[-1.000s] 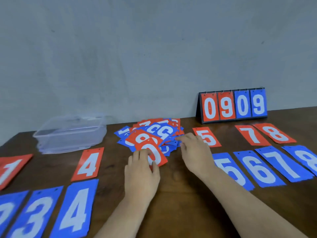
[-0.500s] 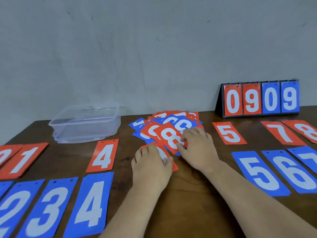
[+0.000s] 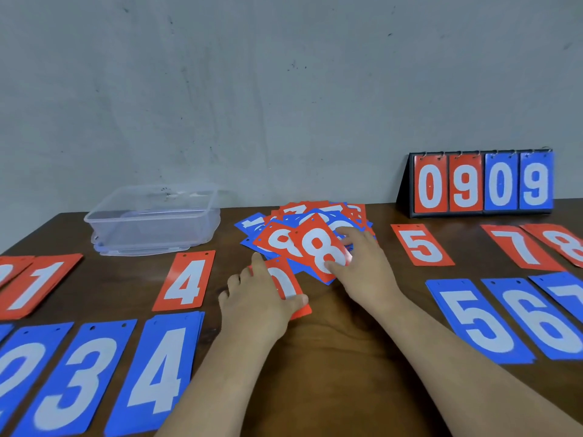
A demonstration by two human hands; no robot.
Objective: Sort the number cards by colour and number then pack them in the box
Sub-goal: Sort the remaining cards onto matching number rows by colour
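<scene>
Two grips pinch card edges: left hand (image 3: 255, 307) the red 0 card (image 3: 284, 282), right hand (image 3: 367, 263) the red 8 card (image 3: 318, 247).

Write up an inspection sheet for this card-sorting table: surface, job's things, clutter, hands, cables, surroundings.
Surface: dark wooden table, bare between the forearms.
Job's things: mixed card pile at centre back; red row including red 4 card and red 5 card; blue row nearer, including blue 4 card and blue 5 card; clear box back left, open, no cards seen inside.
Clutter: scoreboard back right, reading 0909.
Hands: left hand holds red 0 card by the pile; right hand pinches red 8 card on the pile.
Cables: nothing seen.
Surroundings: grey wall behind the table.
</scene>
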